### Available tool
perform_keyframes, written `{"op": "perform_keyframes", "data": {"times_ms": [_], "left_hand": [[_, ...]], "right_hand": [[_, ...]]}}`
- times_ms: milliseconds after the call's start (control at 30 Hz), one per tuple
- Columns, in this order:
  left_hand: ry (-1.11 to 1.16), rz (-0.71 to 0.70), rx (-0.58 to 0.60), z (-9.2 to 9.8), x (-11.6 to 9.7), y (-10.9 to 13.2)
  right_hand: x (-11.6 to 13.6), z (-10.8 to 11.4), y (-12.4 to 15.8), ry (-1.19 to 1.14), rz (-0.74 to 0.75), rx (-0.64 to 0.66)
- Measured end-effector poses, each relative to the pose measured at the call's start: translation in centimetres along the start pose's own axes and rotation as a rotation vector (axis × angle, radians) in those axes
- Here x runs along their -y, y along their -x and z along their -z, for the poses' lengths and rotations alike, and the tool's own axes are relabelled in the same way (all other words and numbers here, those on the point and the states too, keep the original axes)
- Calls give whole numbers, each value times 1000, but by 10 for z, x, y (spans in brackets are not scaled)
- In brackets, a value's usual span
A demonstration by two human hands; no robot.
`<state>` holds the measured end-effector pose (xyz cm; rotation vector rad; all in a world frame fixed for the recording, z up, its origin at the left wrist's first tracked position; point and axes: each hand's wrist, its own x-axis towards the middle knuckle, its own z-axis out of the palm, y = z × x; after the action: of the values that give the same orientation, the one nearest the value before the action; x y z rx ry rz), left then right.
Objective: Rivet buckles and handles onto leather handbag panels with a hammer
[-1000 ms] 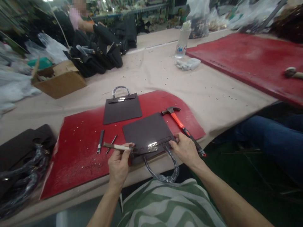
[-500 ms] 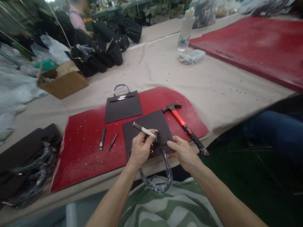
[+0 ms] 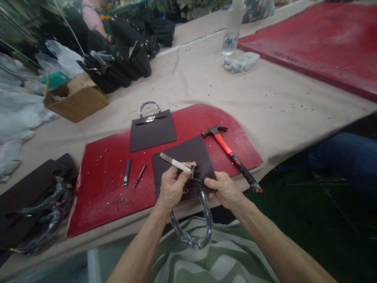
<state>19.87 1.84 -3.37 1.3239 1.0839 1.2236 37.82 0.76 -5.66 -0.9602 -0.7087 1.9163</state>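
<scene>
A dark brown handbag panel [image 3: 184,151] lies in front of me, its plastic-wrapped handle [image 3: 208,220] hanging toward my body. My left hand [image 3: 172,186] is closed around a slim tool [image 3: 179,165] with a white-and-grey shaft. Its metal end, with thin prongs, lies over the panel near the gold-coloured fittings; I cannot make out its exact kind. My right hand [image 3: 225,188] pinches the panel near the handle's base, thumb on top and fingers partly hidden underneath. A claw hammer [image 3: 225,145] with a red and black handle rests just right of the panel.
Beneath the work is a red board [image 3: 97,173] carrying a second handbag panel [image 3: 153,131] and two small metal tools [image 3: 127,173]. More dark panels [image 3: 29,188] lie left. Farther back are a cardboard box [image 3: 78,98], black bags [image 3: 126,65], a bottle [image 3: 232,31] and a person's arm [image 3: 98,25].
The tool in my left hand has shifted slightly left, and its metal end shows more. My right thumb has slid a little left along the panel. The view has tilted slightly.
</scene>
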Motion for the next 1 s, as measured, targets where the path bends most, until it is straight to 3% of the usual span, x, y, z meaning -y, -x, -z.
{"op": "perform_keyframes", "data": {"times_ms": [500,733,867,1000], "left_hand": [[-132,-48,0,-3,-6,0],[-161,-65,-51,-8,-8,0],[-145,-32,-63,-10,-6,1],[-115,2,-84,-11,-6,-1]], "right_hand": [[0,-1,-4,82,47,18],[23,13,3,254,-3,292],[27,17,5,325,-103,246],[21,16,4,259,-85,221]]}}
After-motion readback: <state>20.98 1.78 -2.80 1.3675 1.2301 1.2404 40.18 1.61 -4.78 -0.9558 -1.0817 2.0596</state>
